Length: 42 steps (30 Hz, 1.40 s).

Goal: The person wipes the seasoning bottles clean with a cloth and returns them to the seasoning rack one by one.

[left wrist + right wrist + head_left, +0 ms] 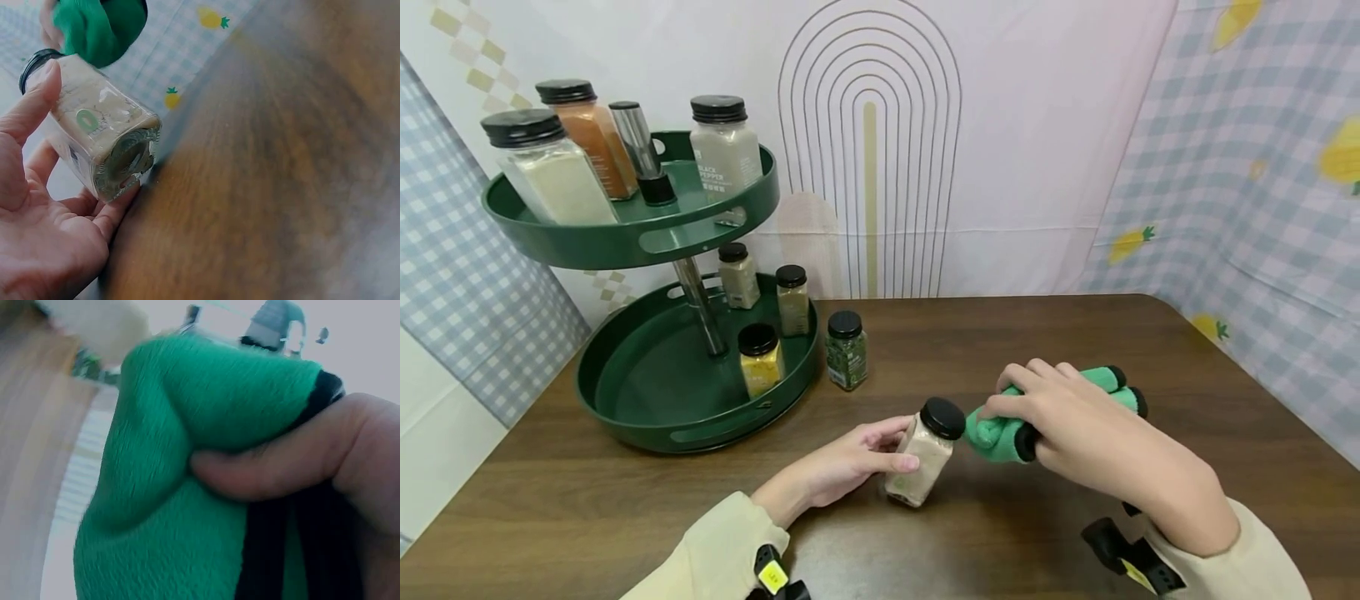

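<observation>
A square glass spice jar [919, 462] with a black lid and pale contents is tilted in my left hand [842, 462], its lid leaning to the right. In the left wrist view the thumb lies along the jar [100, 119] near the lid, and the fingers are behind it and under its base. My right hand [1060, 412] grips a bunched green cloth [996, 437] with black edging, close beside the jar's lid. From the right wrist, the thumb presses into a fold of the cloth [169, 487].
At left stands a green two-tier rack [700, 437]. Its upper tier holds larger jars, including a black pepper jar [726, 158], and a metal cylinder [642, 150]. Smaller jars, one yellow [762, 367], sit below. A jar of green herbs [847, 354] stands beside it on the wooden table [925, 358].
</observation>
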Each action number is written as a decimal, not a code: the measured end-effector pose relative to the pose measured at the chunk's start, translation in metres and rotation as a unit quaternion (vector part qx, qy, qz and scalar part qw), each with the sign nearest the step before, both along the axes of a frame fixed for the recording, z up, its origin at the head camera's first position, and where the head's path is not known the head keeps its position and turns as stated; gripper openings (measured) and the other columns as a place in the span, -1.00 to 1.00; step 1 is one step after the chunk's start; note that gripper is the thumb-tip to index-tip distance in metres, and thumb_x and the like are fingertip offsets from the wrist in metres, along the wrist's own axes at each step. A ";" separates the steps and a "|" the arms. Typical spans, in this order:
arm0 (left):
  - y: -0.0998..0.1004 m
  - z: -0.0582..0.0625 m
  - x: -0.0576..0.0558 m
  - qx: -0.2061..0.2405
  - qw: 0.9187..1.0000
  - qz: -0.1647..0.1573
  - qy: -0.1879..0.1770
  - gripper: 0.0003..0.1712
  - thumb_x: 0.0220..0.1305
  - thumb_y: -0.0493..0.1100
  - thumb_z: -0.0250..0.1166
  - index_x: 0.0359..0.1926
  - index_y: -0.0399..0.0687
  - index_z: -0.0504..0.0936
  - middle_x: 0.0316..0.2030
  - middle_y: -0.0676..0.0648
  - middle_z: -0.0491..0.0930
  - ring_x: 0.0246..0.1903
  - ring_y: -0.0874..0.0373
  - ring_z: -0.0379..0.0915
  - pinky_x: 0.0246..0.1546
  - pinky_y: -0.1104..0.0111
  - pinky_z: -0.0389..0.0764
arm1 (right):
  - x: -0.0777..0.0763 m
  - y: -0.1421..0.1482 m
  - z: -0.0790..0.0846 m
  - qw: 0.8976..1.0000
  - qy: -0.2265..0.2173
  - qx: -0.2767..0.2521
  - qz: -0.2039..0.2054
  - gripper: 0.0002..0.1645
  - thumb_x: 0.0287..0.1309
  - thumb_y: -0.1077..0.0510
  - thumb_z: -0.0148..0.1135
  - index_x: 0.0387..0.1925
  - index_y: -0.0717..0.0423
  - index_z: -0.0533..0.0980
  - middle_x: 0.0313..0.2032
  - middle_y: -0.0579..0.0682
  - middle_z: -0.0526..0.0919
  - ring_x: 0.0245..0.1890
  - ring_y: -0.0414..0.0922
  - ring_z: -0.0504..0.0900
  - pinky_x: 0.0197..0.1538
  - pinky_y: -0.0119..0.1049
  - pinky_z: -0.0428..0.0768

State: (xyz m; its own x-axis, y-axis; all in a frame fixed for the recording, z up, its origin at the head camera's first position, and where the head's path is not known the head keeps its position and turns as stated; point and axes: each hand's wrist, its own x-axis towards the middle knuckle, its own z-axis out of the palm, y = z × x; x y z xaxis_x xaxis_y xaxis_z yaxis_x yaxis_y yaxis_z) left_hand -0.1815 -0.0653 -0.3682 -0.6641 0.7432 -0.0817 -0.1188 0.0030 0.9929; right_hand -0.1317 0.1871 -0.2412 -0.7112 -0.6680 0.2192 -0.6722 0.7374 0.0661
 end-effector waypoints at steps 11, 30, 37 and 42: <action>0.000 0.000 -0.001 -0.005 1.000 -0.006 -0.001 -0.40 0.21 -0.09 0.25 0.26 -0.07 0.33 -0.02 0.00 0.46 0.00 0.19 0.37 0.10 0.30 0.32 | 0.002 -0.016 0.001 0.982 0.042 -0.172 0.064 -0.20 -0.18 0.57 0.05 0.13 -0.10 0.38 -0.09 -0.22 0.49 -0.12 -0.26 0.44 -0.09 -0.26 0.45; 0.000 0.002 0.000 -0.010 1.000 -0.025 0.008 -0.31 0.22 -0.15 0.22 0.34 -0.13 0.22 0.03 -0.07 0.45 -0.02 0.20 0.37 0.11 0.34 0.30 | -0.006 -0.035 -0.019 0.992 0.040 -0.115 0.035 -0.16 -0.37 0.59 -0.05 -0.01 -0.11 0.52 -0.14 -0.14 0.52 -0.15 -0.10 0.50 -0.12 -0.14 0.45; 0.002 0.003 0.001 -0.006 0.999 -0.032 0.013 -0.32 0.23 -0.14 0.21 0.34 -0.11 0.22 -0.01 -0.01 0.45 -0.04 0.22 0.38 0.09 0.37 0.34 | -0.002 -0.032 -0.015 0.993 0.027 -0.111 0.013 -0.19 -0.28 0.60 -0.06 -0.01 -0.13 0.52 -0.18 -0.15 0.52 -0.18 -0.11 0.51 -0.14 -0.16 0.47; 0.003 0.002 0.002 -0.001 0.999 -0.037 0.019 -0.32 0.23 -0.13 0.21 0.34 -0.16 0.22 -0.01 -0.02 0.46 -0.03 0.22 0.37 0.09 0.37 0.34 | -0.002 -0.030 -0.016 0.994 0.022 -0.103 -0.004 -0.25 -0.21 0.57 -0.03 0.00 -0.10 0.50 -0.19 -0.14 0.50 -0.22 -0.11 0.51 -0.20 -0.20 0.48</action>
